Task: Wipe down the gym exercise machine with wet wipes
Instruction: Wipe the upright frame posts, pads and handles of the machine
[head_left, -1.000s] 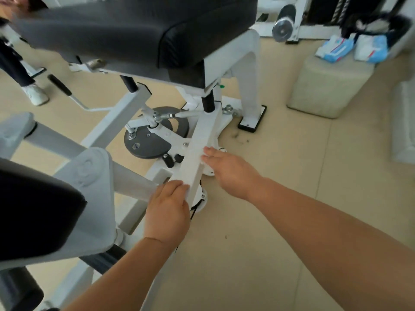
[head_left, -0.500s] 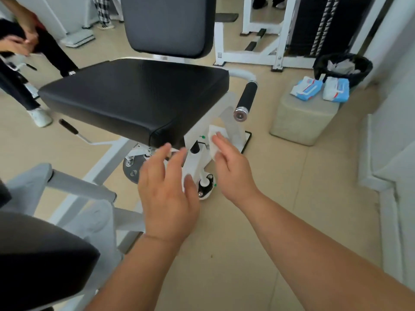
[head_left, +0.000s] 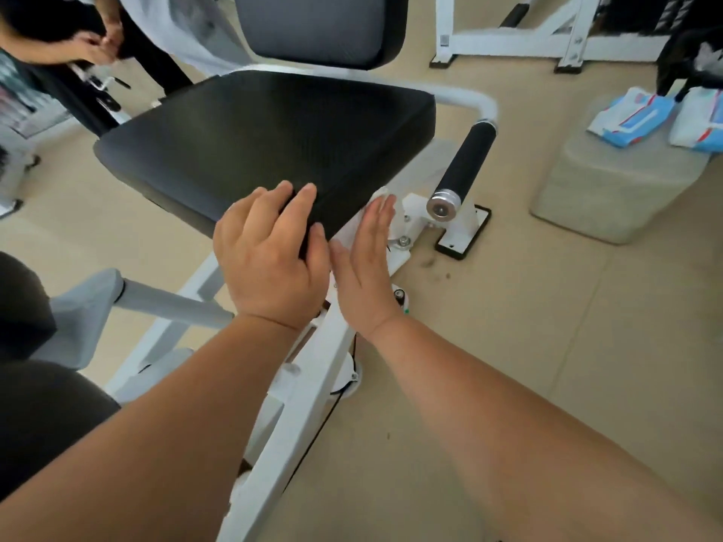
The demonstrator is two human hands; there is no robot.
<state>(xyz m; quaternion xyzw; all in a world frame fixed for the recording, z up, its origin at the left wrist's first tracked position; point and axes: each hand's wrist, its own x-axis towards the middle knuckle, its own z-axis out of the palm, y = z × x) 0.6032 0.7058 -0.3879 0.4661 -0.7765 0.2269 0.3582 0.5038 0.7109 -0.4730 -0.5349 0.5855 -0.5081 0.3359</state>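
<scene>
The gym machine has a black padded seat (head_left: 266, 142), a black backrest (head_left: 321, 25), a white frame (head_left: 313, 369) and a black handle grip (head_left: 467, 158). My left hand (head_left: 270, 260) rests on the seat's front corner with its fingers spread. Beside it, my right hand (head_left: 364, 267) presses a white wet wipe (head_left: 354, 224) flat against the side of the seat with straight fingers. Most of the wipe is hidden under the palm.
Two blue-and-white wipe packs (head_left: 633, 115) lie on a beige block (head_left: 610, 189) at the right. Another person (head_left: 78, 45) stands at the upper left. A second white machine frame (head_left: 547, 41) stands behind. A grey-padded arm (head_left: 86, 307) sticks out at the left.
Both hands rose from the low white frame bar to the seat's front corner. The view lifted, so the seat and backrest came into sight. The right hand now presses the wipe against the seat's side.
</scene>
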